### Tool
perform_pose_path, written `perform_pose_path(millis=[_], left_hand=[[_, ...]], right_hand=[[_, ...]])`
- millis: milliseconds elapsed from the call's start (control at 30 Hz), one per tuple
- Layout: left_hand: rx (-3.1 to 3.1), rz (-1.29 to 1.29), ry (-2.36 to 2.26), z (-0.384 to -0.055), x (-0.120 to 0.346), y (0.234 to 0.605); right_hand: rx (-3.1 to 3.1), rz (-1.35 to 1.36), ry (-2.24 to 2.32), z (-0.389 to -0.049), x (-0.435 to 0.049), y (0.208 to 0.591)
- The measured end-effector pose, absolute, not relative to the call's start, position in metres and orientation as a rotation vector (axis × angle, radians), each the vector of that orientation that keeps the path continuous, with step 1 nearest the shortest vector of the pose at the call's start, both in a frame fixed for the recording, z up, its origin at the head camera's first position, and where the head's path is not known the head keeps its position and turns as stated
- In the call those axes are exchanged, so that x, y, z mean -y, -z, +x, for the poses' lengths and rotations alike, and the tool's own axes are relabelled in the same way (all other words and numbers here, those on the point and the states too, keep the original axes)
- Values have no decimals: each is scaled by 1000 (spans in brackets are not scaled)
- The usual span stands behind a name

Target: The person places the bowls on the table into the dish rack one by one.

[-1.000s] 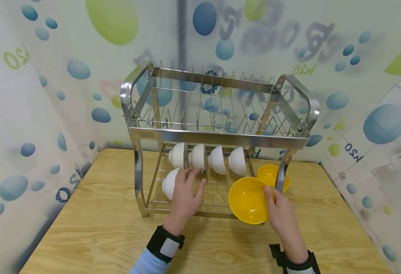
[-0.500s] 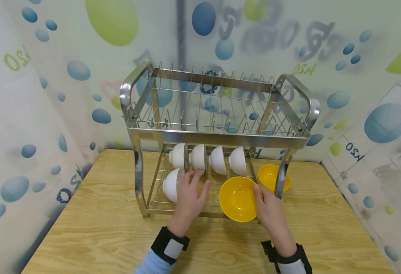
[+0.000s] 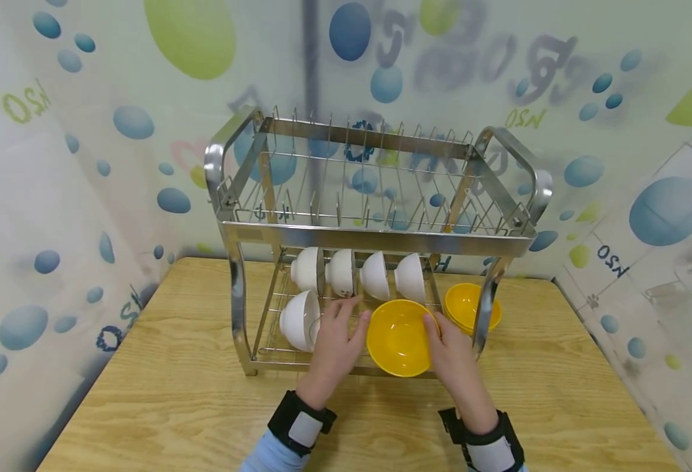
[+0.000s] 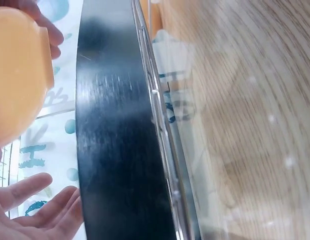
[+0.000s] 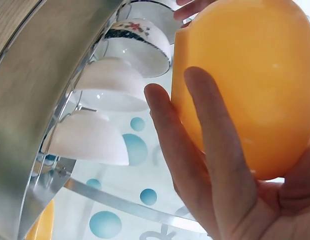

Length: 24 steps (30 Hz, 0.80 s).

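My right hand [image 3: 454, 354] holds a yellow bowl [image 3: 400, 337] by its right rim, thumb inside and fingers spread along the outside. The bowl tilts with its inside toward me, in front of the rack's lower tier. In the right wrist view the fingers lie against the smooth outside of the bowl [image 5: 255, 90]. My left hand [image 3: 336, 344] is at the bowl's left side, fingers loosely bent and apart. Its fingers [image 4: 50, 210] show away from the bowl [image 4: 20, 75] in the left wrist view. A white bowl [image 3: 298, 321] stands on edge just left of that hand.
A two-tier metal dish rack [image 3: 351, 236] stands on the wooden table [image 3: 162, 393]. Several white bowls [image 3: 375, 275] stand on edge along the lower tier's back row. More yellow bowls [image 3: 469, 305], apparently stacked, sit behind the right front post. A patterned curtain [image 3: 115, 196] hangs behind.
My right hand has carried the yellow bowl leftward and slightly up toward the rack. The left hand has shifted right, away from the front white bowl, closer to the yellow one.
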<state>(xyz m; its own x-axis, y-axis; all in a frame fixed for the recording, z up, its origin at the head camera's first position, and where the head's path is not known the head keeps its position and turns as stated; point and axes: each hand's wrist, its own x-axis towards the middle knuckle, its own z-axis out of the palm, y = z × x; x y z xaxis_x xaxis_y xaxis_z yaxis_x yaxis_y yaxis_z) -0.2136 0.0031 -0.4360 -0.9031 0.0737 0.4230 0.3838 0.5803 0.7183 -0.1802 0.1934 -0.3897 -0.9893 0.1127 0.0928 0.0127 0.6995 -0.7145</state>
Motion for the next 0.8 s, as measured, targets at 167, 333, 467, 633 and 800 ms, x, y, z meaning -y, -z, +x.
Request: perform_pose_path(millis=[167,333,467,633,800], left_hand=[[2477,-360,1299,-213,-4,434],[2484,-358,1452,-214,-2,433],[2474,-346,1596,-214,-1,432],[2471,-335,1714,-216,2,430],[2468,-309,1885,-217,5,430]], right_hand=[[2774,-83,-1167,-181,-187,387],[2764,-66,-1174,-181,-181,387],[2752,-53,-1174,-182,-177,389],[2749,-47,-1180,-182,-174,391],[2742,-45,-1169,-184,-171,392]])
